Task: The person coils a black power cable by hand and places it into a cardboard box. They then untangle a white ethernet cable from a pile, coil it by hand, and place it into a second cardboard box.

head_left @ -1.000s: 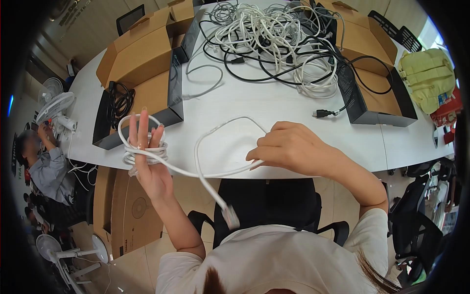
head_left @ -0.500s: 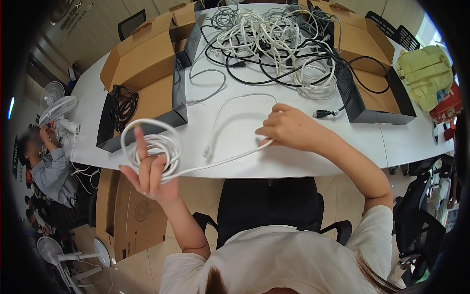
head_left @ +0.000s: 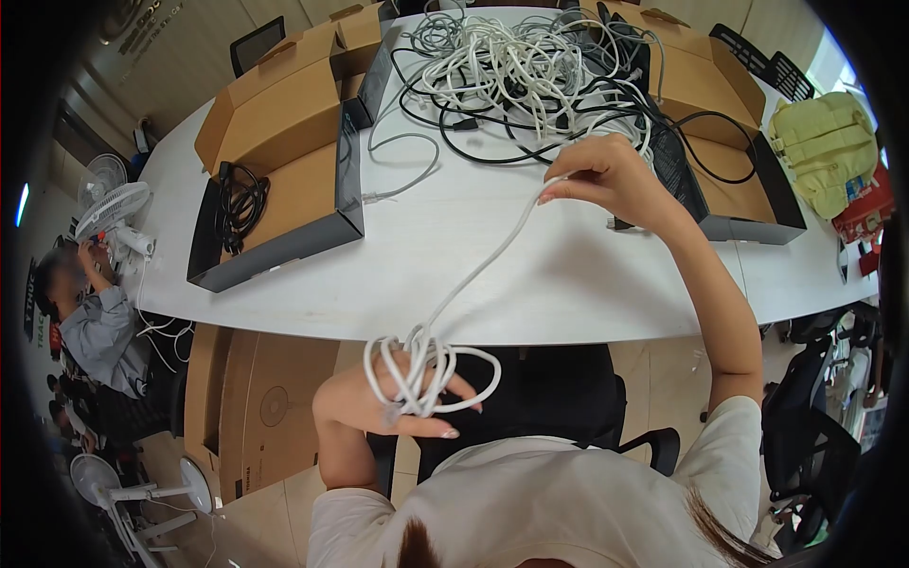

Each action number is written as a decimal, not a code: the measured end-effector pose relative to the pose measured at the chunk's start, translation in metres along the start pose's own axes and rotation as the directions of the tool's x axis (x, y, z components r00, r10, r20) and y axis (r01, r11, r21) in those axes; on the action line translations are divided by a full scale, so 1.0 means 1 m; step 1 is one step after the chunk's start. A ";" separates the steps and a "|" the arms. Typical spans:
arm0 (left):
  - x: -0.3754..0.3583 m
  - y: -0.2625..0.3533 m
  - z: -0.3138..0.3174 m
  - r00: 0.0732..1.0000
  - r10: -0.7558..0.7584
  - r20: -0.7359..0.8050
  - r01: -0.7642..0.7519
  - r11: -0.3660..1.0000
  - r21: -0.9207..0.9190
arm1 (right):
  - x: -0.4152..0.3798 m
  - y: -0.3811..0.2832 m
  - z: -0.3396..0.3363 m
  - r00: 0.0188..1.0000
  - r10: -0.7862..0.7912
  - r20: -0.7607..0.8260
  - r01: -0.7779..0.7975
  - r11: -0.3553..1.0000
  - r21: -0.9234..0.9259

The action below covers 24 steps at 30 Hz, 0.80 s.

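Note:
A white network cable (head_left: 494,248) runs in a slack line between my two hands. Its coiled loops (head_left: 437,379) are wound around the fingers of my left hand (head_left: 365,402), which is low, just off the table's near edge, with thumb and fingers partly stretched. A clear plug seems to hang near the thumb. Over the table, my right hand (head_left: 606,180) pinches the cable between thumb and fingertips. Beyond it lies a big tangle of white, grey and black cables (head_left: 511,76); my right hand hides part of it.
An open box (head_left: 275,265) on the left holds a bundled black cable (head_left: 240,208). Another open box (head_left: 753,230) stands on the right, a black cable across it. A yellow backpack (head_left: 822,147) is at far right. A chair (head_left: 521,379) stands before me; a person (head_left: 99,322) sits at left.
My left hand has dropped and moved right with the coil, turning over. My right hand has moved up and right, drawing the cable along. The cable's free end has left the tabletop.

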State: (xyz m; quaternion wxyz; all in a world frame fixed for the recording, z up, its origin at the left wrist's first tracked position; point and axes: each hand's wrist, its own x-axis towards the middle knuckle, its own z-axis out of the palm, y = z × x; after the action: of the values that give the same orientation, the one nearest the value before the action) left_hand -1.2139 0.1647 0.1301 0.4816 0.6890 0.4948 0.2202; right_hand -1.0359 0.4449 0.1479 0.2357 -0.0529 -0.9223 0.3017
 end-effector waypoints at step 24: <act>0.071 -0.029 0.002 0.152 0.261 -0.953 -0.196 0.953 0.230 | -0.042 -0.074 0.028 0.973 -0.185 -0.140 0.154 0.967 -0.203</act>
State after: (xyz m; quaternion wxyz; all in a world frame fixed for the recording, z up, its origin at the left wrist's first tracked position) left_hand -1.1965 0.2288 0.0915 0.0008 0.4699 0.5823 0.6634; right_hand -1.0086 0.3603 0.1546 0.3270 -0.0198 -0.9265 0.1853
